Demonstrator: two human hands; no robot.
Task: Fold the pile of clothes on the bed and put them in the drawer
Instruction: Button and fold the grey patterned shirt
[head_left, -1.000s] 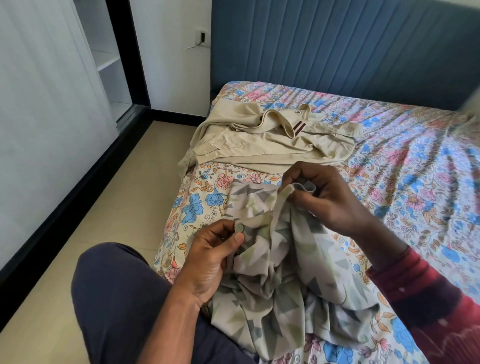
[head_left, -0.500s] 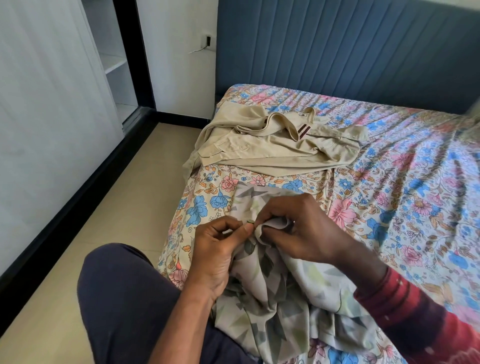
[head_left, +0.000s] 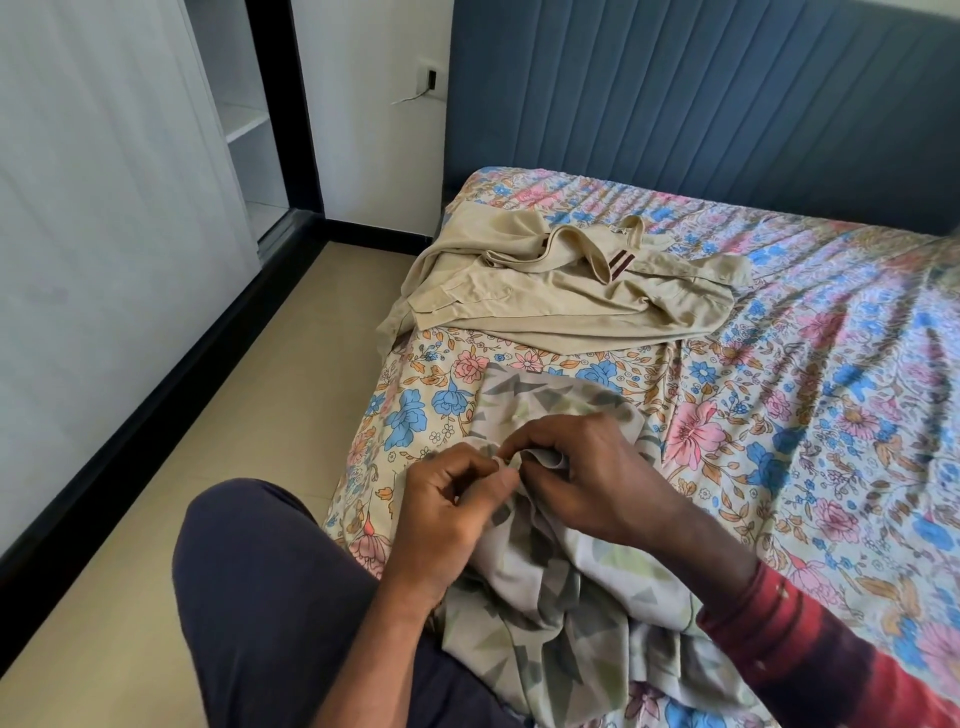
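Closest to me I see a knee in dark blue trousers, hanging off the side of the bed. Next to it, a grey patterned shirt lies bunched up on the bed, right at the near edge, and part of it drapes over the lap.

My left hand has its fingers curled, and its grip pinches a small fold of the shirt between thumb and finger. My right hand (the one with the red sleeve) is touching the left one, and its grip is closed on the same bit of cloth. I cannot tell if there is a button between them.

A bit further up the bed lies a tan shirt, spread out but crumpled. One edge of it hangs over the left side of the bed.

Behind the bed stands a blue padded headboard. To the left is the pale floor, then a white wardrobe with a shelf showing inside.
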